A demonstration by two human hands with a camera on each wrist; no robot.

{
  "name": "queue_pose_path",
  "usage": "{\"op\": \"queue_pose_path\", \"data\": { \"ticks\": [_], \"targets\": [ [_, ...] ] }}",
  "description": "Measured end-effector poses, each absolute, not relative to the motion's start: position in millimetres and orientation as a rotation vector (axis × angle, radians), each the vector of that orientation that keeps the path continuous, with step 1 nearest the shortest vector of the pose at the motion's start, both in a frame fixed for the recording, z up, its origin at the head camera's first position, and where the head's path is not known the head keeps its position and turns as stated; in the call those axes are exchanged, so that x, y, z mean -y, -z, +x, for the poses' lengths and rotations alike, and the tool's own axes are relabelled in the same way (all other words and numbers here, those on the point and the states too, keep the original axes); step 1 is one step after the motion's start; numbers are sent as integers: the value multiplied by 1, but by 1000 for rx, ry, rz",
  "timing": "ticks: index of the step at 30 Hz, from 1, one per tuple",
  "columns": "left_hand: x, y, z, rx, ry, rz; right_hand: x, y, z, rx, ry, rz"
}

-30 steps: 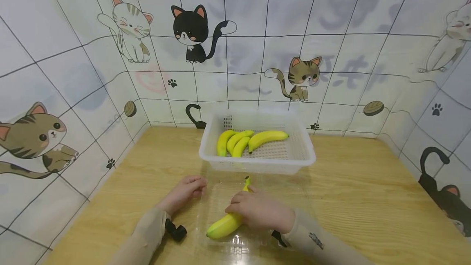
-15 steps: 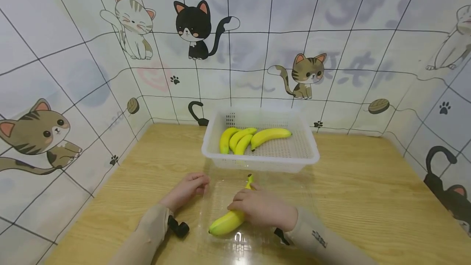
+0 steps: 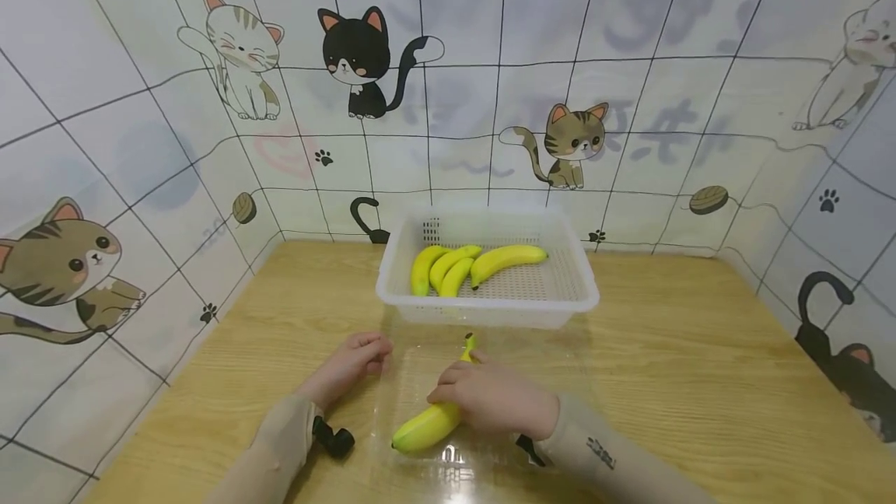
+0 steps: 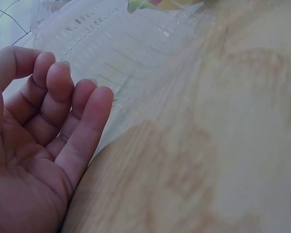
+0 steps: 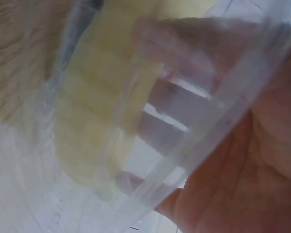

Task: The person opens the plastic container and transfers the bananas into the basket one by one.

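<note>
A yellow banana (image 3: 425, 428) lies slantwise inside a clear plastic box (image 3: 553, 379), its stem towards the basket. My right hand (image 3: 493, 399) grips it around the middle from above. Through the box's clear wall, the right wrist view shows the banana (image 5: 97, 97) with the fingers of the right hand (image 5: 223, 131) against its side. At the box's left edge rests my left hand (image 3: 353, 364); its fingers are loosely curled and hold nothing, as the left hand (image 4: 48, 126) also shows in the left wrist view.
Right behind the clear box stands a white perforated basket (image 3: 490, 309) with several bananas (image 3: 455, 267) in its left and middle part. Both stand on a wooden table (image 3: 672, 364). Walls with a cat-patterned covering (image 3: 462, 99) close off the back and sides.
</note>
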State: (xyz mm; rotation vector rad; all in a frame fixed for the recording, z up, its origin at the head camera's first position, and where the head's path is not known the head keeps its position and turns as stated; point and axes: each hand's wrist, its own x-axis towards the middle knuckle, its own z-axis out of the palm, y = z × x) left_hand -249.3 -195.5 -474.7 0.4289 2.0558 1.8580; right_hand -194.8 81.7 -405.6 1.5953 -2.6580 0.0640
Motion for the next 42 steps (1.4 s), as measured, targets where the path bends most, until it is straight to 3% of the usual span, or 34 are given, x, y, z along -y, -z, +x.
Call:
{"op": "queue_pose_path", "data": {
  "ticks": [42],
  "targets": [
    [195,476,-250,-2018,-1894,355,-76,417,-202,2433,-84,1546]
  ]
}}
